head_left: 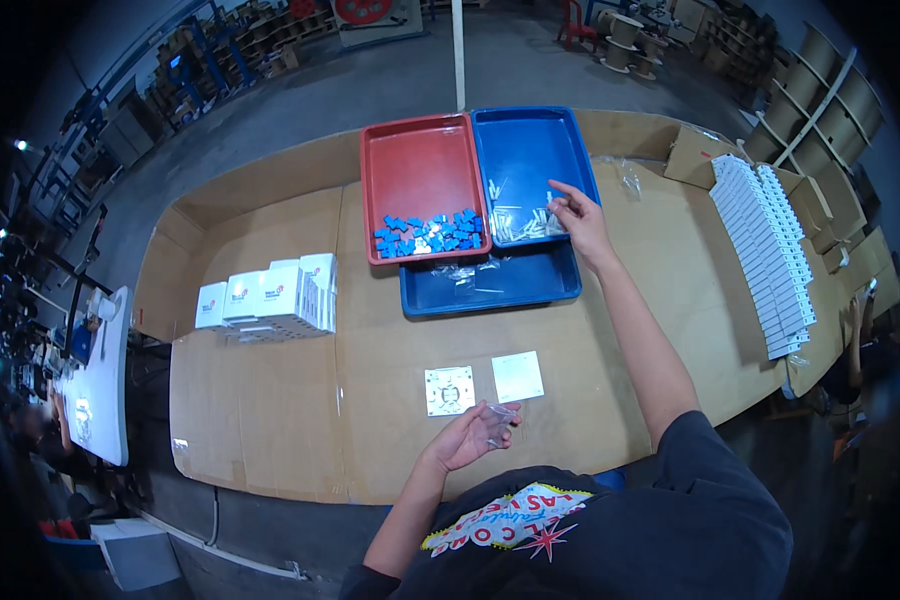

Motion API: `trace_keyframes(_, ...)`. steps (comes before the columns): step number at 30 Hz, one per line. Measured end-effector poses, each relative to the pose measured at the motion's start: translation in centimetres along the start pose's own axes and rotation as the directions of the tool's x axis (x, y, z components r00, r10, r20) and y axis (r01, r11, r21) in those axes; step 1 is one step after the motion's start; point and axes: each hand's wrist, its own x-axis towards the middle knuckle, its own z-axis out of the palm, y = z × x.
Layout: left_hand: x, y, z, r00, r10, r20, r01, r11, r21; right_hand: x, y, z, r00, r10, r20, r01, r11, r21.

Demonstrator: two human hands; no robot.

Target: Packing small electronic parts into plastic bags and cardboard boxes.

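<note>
My left hand point(460, 440) is half curled near the table's front edge, its fingers around a small clear plastic piece point(498, 428). Just beyond it lie two flat white square plates: one with dark markings and cut-outs point(449, 391), the other plain point(518, 375). My right hand point(580, 218) hovers over the right side of a blue tray point(525, 145), index finger stretched out and the other fingers bent. I see nothing between its fingers. Small clear and whitish sticks point(518, 222) lie at the near end of that tray, below the hand.
A red tray point(420, 155) with small blue pieces point(430, 235) stands left of the blue one. Nearer sits another blue tray point(490, 298) with clear pieces. White boxes point(275, 295) stand at left; long stacked rows of white units point(765, 255) line the right. Cardboard walls point(270, 172) edge the table.
</note>
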Motion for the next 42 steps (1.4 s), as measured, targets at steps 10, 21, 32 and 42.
trace_keyframes(10,0.0,0.5,0.2,0.997,0.036,-0.063,-0.030,0.995,0.094,-21.3,1.3,4.7,0.893,0.442,0.089,-0.441,0.897,-0.033)
trace_keyframes(21,0.1,0.6,0.6,0.999,0.027,-0.024,-0.026,0.999,0.045,-24.9,-1.6,5.2,0.798,0.459,0.390,-0.476,0.878,-0.059)
trace_keyframes(32,0.1,0.1,-0.3,0.996,0.089,0.032,-0.090,0.995,0.037,-20.5,-2.1,7.4,0.523,0.321,0.789,-0.221,0.946,-0.239)
trace_keyframes(42,-0.2,0.2,-0.3,0.995,0.082,0.048,-0.085,0.993,0.076,-20.6,-3.0,7.7,0.260,0.436,0.862,-0.320,0.881,-0.349)
